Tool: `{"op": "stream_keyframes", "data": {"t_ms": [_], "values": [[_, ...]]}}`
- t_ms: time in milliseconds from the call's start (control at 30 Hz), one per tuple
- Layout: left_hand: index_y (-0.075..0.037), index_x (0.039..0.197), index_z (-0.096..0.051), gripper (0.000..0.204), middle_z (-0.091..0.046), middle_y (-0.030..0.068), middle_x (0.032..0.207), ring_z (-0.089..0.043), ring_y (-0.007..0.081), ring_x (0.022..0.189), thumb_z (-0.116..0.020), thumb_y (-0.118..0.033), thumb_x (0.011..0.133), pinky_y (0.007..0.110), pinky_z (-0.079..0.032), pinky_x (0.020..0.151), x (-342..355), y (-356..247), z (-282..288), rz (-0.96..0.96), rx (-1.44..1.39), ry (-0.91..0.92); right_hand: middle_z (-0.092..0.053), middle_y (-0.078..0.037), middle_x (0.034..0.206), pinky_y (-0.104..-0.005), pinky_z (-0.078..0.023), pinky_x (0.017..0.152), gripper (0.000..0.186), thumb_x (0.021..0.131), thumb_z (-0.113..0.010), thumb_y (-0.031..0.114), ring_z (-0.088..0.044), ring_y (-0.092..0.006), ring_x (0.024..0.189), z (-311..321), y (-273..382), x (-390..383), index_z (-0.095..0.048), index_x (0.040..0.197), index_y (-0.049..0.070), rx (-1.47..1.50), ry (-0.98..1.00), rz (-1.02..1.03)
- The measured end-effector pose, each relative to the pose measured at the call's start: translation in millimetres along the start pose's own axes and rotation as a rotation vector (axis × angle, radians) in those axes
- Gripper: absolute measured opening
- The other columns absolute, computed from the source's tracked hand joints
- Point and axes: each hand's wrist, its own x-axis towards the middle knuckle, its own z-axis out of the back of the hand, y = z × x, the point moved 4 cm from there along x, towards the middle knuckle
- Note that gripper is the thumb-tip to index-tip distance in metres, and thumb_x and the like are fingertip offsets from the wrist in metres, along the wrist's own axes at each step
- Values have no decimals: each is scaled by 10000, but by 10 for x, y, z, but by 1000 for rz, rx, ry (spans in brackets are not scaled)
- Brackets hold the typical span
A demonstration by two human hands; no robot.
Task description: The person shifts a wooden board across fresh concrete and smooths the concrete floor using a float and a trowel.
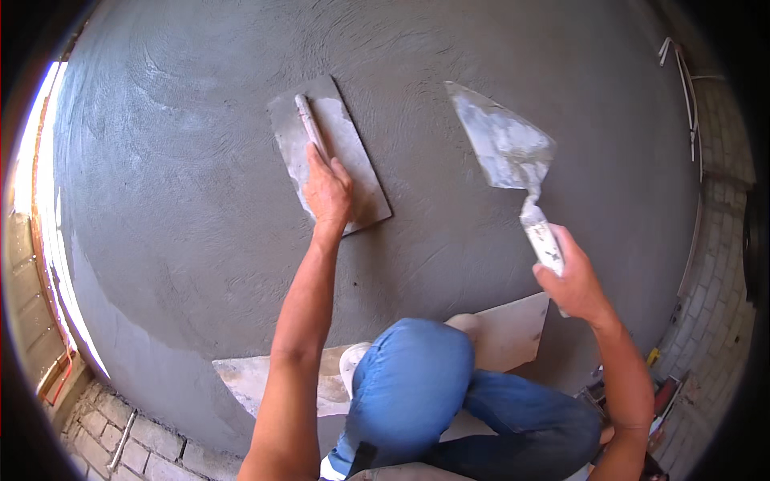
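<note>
My left hand (327,188) is wrapped round the handle of a rectangular plastering float (350,148). The float's flat plate, smeared with pale cement, lies on or just over the grey wet cement surface (184,216); exact contact cannot be told. To the right, my right hand (576,276) grips the pale, spattered handle of a pointed brick trowel (505,140). Its triangular blade carries patches of cement and points up and to the left. A gap of cement surface lies between the two tools. Swirled marks run across the far left part of the cement.
My blue-jeaned knees (413,377) are bent at the bottom centre, over a pale flat board (513,333) on the cement. Brick paving (706,264) borders the right side, with more at lower left. Assorted tools (664,394) lie at lower right. A white cord (688,96) hangs at far right.
</note>
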Motion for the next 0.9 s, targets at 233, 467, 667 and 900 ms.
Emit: {"op": "stream_keyframes", "data": {"t_ms": [233, 467, 667, 900], "values": [[25, 1409, -340, 520, -534, 314, 1256, -547, 465, 1111, -491, -165, 950, 451, -435, 950, -113, 90, -136, 88, -124, 81, -515, -39, 721, -309, -431, 575, 274, 809, -680, 158, -467, -100, 661, -619, -315, 23, -511, 974, 18, 321, -25, -94], [15, 1361, -433, 434, -549, 295, 1250, -567, 435, 1116, -471, -161, 966, 449, -449, 945, -125, 332, 160, -38, 27, -121, -568, -180, 735, -403, -462, 616, 336, 803, -719, 217, -564, -274, 651, -1222, -567, -322, -529, 984, 8, 324, -80, -203], [67, 1260, -496, 388, -544, 273, 1256, -645, 369, 927, -474, -60, 894, 398, -538, 782, 1232, 318, -238, -165, 378, -121, -579, -110, 748, -351, -485, 624, 284, 788, -655, 92, -578, -188, 676, -1136, -914, -1242, -523, 1020, -5, 302, -143, -196], [-59, 1240, -485, 426, -625, 315, 1016, -612, 464, 942, -425, -366, 952, 525, -480, 816, 2765, -500, -1193, -44, 2, 68, -600, -64, 902, -343, -482, 691, 353, 826, -659, 167, -567, -161, 795, -1095, -1022, -1431, -542, 1128, 24, 576, -165, -780]]}}
